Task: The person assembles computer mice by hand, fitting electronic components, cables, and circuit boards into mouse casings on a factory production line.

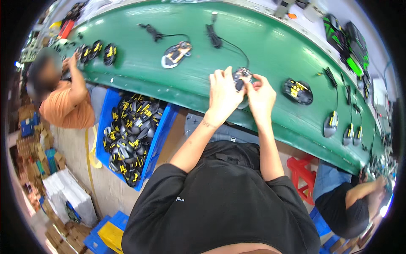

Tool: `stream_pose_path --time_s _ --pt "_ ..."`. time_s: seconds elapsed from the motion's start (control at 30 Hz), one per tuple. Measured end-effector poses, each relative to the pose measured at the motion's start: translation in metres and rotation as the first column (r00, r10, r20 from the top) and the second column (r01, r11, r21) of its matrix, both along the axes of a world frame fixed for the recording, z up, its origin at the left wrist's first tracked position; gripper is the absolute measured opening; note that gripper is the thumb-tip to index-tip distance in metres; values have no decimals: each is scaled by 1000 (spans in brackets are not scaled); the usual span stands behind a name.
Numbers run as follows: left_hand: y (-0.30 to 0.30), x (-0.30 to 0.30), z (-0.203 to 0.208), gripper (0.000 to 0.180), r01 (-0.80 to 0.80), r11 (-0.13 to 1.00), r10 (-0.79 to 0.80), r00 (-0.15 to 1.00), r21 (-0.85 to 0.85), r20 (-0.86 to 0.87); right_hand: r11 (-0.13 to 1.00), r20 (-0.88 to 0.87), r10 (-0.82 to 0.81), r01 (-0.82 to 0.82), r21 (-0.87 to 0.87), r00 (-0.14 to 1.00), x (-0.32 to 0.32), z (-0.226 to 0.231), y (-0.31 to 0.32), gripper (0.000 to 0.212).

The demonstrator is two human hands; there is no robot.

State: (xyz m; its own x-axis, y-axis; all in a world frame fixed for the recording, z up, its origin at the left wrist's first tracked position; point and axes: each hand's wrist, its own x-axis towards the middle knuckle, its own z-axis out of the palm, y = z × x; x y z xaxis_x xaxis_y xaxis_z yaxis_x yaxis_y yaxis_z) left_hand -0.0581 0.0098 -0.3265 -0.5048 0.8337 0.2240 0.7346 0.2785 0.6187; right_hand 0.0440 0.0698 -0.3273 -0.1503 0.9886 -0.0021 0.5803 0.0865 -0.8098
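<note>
Over the near part of the green work surface, both my hands are closed on a half-assembled computer mouse [242,75] with its circuit board bare on top. My left hand [223,92] grips its left side, and my right hand [261,96] pinches its right side near the front. Fingers hide much of its body. From its far end a black cable [235,45] runs to a coiled bundle with a plug. To the left lies another open mouse [176,55] with a cable. A black mouse shell [297,91] with yellow parts rests right of my hands.
A blue crate [101,142] full of black shells stands below the green bench [135,81], left of me. Several cabled mice [330,124] lie at the right. Co-workers sit at left [67,101] and right [344,207]. A red stool [302,175] is at my right.
</note>
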Motion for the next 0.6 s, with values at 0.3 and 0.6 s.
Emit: stream_pose_path --time_s 0.3,0.6 --pt "-3 -16 -5 43 135 972 -231 393 193 890 773 -692 -245 -294 -562 679 25 21 8 29" --pt "-7 0 -1 48 -82 939 -336 -26 333 941 821 -201 134 5 571 970 -5 16 -26 16"
